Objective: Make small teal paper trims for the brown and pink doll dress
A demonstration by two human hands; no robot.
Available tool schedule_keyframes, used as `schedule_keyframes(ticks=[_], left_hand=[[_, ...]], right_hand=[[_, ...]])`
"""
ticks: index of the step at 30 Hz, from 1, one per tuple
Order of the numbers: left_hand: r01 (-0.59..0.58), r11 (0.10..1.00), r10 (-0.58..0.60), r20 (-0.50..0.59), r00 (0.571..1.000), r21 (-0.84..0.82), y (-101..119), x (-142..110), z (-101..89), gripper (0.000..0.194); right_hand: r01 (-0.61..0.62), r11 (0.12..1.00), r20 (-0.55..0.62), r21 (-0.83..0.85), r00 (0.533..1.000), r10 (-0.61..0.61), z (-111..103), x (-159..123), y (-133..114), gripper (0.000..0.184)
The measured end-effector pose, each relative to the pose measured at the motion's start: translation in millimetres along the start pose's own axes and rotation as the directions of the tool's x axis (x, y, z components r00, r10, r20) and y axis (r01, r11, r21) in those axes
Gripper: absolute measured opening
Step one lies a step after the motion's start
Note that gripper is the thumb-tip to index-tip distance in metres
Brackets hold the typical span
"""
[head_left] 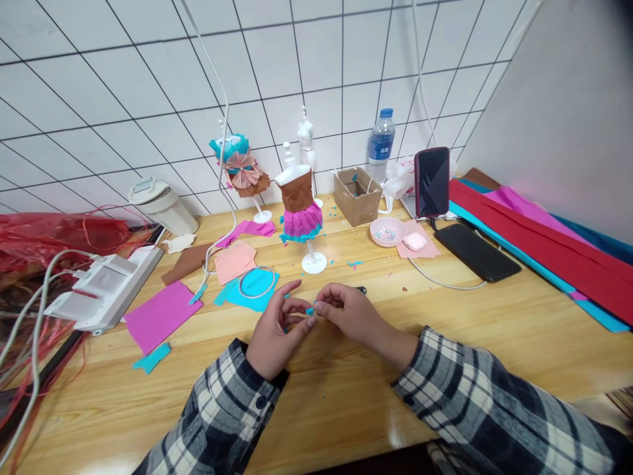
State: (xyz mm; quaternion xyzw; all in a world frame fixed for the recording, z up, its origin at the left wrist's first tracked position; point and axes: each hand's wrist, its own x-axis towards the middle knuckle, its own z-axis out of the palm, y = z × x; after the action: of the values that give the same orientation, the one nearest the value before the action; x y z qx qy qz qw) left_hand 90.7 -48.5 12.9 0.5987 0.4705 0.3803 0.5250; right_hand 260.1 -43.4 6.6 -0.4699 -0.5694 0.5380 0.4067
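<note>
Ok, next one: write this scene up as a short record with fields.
Left hand: fingers on a small turquoise paper scrap
Right hand: fingers pinching the same scrap
Beyond the hands: white dress form wearing brown, magenta and turquoise
Left side: flat magenta paper sheet
Right side: upright dark phone in a maroon case
Surface: light wooden table
Background: white tiled wall

I'm at a small craft workspace: at my twelve o'clock a little white mannequin wears a brown, magenta and turquoise dress, long red, pink and blue sheets lie layered at two, and flat magenta, peach and turquoise cut pieces cover the wood-grained table around ten.
</note>
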Motion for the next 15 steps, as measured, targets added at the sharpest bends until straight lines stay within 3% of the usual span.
schedule_keyframes(ticks=[3, 7, 10, 15], left_hand=[[0.058, 0.995, -0.058, -0.002, 0.998, -0.08, 0.9, 0.1, -0.5, 0.062], [0.004, 0.999, -0.005, 0.017, 1.0, 0.042, 1.3, -1.2, -0.4, 0.063], [-0.023, 0.993, 0.023, 0.001, 1.0, 0.119, 1.1, -1.7, -0.8, 0.066], [0.01, 0.998, -0.007, -0.047, 0.999, 0.061, 1.7, -0.6, -4.1, 0.06]], right_hand=[[-0.046, 0.998, 0.03, 0.042, 0.999, 0.045, 0.0, 0.3, 1.4, 0.008], [-0.085, 0.996, 0.069, -0.012, 0.994, 0.086, -1.5, 0.9, 4.7, 0.01], [-0.123, 0.992, 0.066, 0.039, 0.991, 0.12, -2.2, 1.7, 6.4, 0.012], [-0.146, 0.985, 0.047, 0.093, 0.989, 0.142, -2.5, 2.5, 5.7, 0.012]])
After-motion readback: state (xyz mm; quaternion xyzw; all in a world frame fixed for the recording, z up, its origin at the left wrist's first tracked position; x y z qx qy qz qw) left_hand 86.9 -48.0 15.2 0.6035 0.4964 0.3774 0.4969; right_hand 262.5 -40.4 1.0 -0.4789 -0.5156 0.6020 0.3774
